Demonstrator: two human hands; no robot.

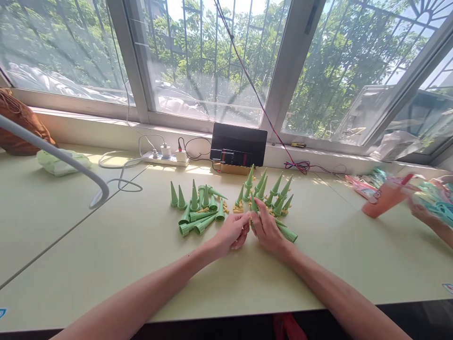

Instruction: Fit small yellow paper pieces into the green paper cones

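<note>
Held upright in my right hand (267, 230) is a green plastic plant-watering spike (254, 204). My left hand (231, 231) meets it from the left with fingers pinched together; a speck of yellow shows near the fingertips, but what they hold is mostly hidden. Left of my hands is a group of green spikes (194, 198), some standing, others lying with ribbed caps towards me. Behind and to the right stand several more spikes (276, 186) with small yellow pieces on them. Loose yellow valve-like pieces (238, 207) lie among both groups.
A dark tablet (240, 141) leans near the window with a phone before it. A power strip (166, 159) and white cables lie back left. At right, a pink drink cup (384, 198) tilts near another person's hand (426, 215). A grey curved tube (71, 163) crosses the left.
</note>
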